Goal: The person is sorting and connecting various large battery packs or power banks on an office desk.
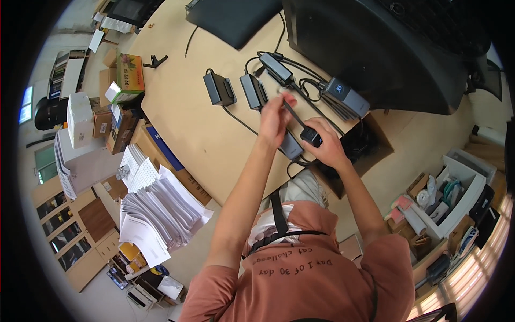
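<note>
My right hand (326,142) is closed around a small black box-shaped device (310,136) near the table's front edge. A flat black strap (293,114) runs from this device up to my left hand (274,122), whose fingers are pinched at the strap's far end. Beneath my hands lies a grey slab-like power bank (291,145), partly covered. Just beyond my left hand sit a dark grey block (252,91) and a grey power bank (276,68), both with black cables. To the right stands a larger grey power bank (347,96) with a lit display.
Another dark block (219,88) with a cable lies farther left on the wooden table (177,107). A black monitor (370,59) fills the right side, and a flat black laptop (236,21) lies at the back. Left are a colourful carton (130,75) and stacked papers (161,209).
</note>
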`<state>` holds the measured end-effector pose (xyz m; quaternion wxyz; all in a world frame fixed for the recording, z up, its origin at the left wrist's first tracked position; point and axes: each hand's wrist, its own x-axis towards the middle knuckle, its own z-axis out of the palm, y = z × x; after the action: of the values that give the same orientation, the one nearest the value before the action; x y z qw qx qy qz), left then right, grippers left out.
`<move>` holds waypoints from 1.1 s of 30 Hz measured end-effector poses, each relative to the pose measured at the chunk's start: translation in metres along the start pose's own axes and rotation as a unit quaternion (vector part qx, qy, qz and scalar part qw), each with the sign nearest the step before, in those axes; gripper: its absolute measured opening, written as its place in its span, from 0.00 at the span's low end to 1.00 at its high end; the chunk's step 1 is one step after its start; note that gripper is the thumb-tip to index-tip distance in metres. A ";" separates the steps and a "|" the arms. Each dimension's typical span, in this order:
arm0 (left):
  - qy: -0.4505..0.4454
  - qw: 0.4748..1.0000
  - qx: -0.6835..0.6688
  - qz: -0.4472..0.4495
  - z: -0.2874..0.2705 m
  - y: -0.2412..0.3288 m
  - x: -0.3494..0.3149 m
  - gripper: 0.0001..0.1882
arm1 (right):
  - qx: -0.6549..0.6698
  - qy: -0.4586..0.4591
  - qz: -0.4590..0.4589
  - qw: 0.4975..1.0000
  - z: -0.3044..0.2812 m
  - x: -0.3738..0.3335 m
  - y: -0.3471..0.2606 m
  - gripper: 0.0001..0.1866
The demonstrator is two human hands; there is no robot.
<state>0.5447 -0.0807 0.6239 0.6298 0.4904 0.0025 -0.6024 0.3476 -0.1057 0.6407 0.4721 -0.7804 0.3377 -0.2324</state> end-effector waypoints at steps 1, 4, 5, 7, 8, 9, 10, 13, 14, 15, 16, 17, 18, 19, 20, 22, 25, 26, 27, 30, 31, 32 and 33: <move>0.025 0.999 0.024 0.038 0.006 0.007 -0.003 0.15 | 0.005 0.004 0.033 0.999 0.001 -0.003 0.007 0.25; 0.033 0.983 0.169 0.057 0.018 0.024 -0.017 0.13 | -0.030 0.018 0.064 0.997 0.001 -0.005 0.020 0.29; 0.034 0.983 0.172 0.054 0.013 0.023 -0.016 0.13 | -0.082 0.027 0.043 0.995 0.008 -0.001 0.027 0.31; 0.079 0.975 0.187 0.088 0.003 0.023 -0.013 0.11 | -0.138 0.027 0.043 0.989 0.018 0.008 0.036 0.35; 0.079 0.975 0.191 0.085 0.000 0.024 -0.012 0.11 | -0.135 0.028 0.047 0.989 0.022 0.013 0.039 0.35; 0.100 0.967 0.205 0.111 -0.003 0.025 -0.011 0.10 | -0.164 0.013 0.054 0.985 0.025 0.019 0.042 0.35; 0.119 0.959 0.219 0.137 -0.005 0.026 -0.010 0.10 | -0.193 -0.002 0.062 0.979 0.027 0.022 0.046 0.35; 0.128 0.950 0.244 0.147 -0.008 0.024 -0.008 0.09 | -0.225 -0.012 0.044 0.973 0.036 0.020 0.062 0.32; 0.128 0.940 0.278 0.152 -0.010 0.022 -0.008 0.09 | -0.243 -0.018 0.034 0.969 0.038 0.018 0.064 0.31; 0.092 0.938 0.297 0.153 -0.011 0.021 -0.005 0.08 | -0.243 -0.016 0.038 0.969 0.039 0.017 0.066 0.31; 0.090 0.938 0.299 0.150 -0.010 0.021 -0.005 0.08 | -0.253 -0.004 0.042 0.966 0.040 0.018 0.061 0.29; 0.081 0.941 0.309 0.112 -0.009 0.022 -0.005 0.09 | -0.264 0.008 0.047 0.963 0.040 0.019 0.055 0.28; 0.071 0.942 0.319 0.074 -0.008 0.022 -0.005 0.09 | -0.263 0.008 0.050 0.963 0.042 0.020 0.050 0.28; 0.062 0.943 0.320 0.064 -0.006 0.023 -0.007 0.10 | -0.167 0.065 0.037 0.983 0.040 0.027 0.031 0.26; 0.062 0.943 0.322 0.063 -0.004 0.024 -0.006 0.10 | -0.069 0.122 0.023 0.990 0.038 0.035 0.015 0.25; -0.004 0.920 0.389 0.052 -0.002 0.022 0.000 0.12 | -0.041 0.169 0.015 0.985 0.040 0.047 0.002 0.22; -0.031 0.937 0.348 0.005 0.000 0.022 0.006 0.17 | -0.062 0.138 0.036 0.988 0.045 0.062 0.007 0.18; -0.028 0.947 0.319 -0.028 0.001 0.023 0.007 0.19 | -0.061 0.137 0.039 0.988 0.047 0.062 0.008 0.18; -0.038 0.939 0.340 -0.024 0.000 0.024 0.010 0.20 | -0.063 0.152 0.037 0.986 0.048 0.063 0.008 0.17; -0.025 0.924 0.375 -0.071 0.002 0.035 0.013 0.19 | -0.068 0.167 0.039 0.983 0.048 0.067 0.003 0.13; -0.019 0.930 0.355 -0.094 0.006 0.039 0.014 0.17 | -0.070 0.177 0.025 0.981 0.048 0.070 0.006 0.12; -0.019 0.930 0.354 -0.096 0.006 0.041 0.017 0.17 | -0.073 0.187 0.011 0.980 0.047 0.071 0.008 0.11; 0.003 0.939 0.334 -0.083 0.006 0.043 0.019 0.15 | 0.002 0.154 0.078 0.985 0.046 0.067 0.008 0.10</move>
<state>0.5795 -0.1076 0.6418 0.3774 0.6721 -0.1561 -0.6177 0.4214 -0.1318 0.6161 0.4329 -0.7051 0.4661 -0.3133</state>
